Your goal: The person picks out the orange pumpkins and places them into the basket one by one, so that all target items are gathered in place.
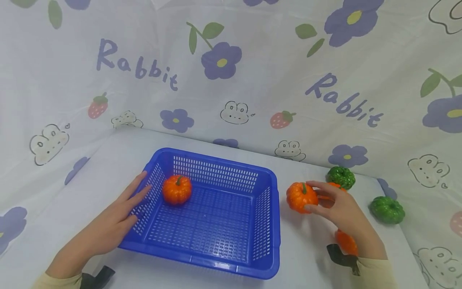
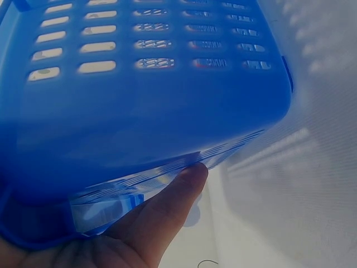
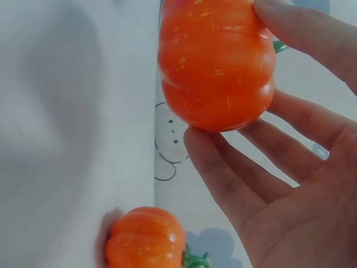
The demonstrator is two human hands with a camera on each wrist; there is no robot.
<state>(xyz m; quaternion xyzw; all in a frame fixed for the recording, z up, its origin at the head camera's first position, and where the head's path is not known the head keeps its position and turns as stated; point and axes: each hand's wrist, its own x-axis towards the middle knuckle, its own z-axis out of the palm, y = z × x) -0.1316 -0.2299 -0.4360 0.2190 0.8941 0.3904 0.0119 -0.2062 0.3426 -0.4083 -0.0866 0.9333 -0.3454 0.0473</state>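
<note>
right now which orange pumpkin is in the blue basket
The orange pumpkin inside the basket, near its left wall; the right hand holds another, others lie outside.

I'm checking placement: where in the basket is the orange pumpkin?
In the head view, the orange pumpkin sits inside the blue basket, toward its far left corner, just right of the left hand.
</note>
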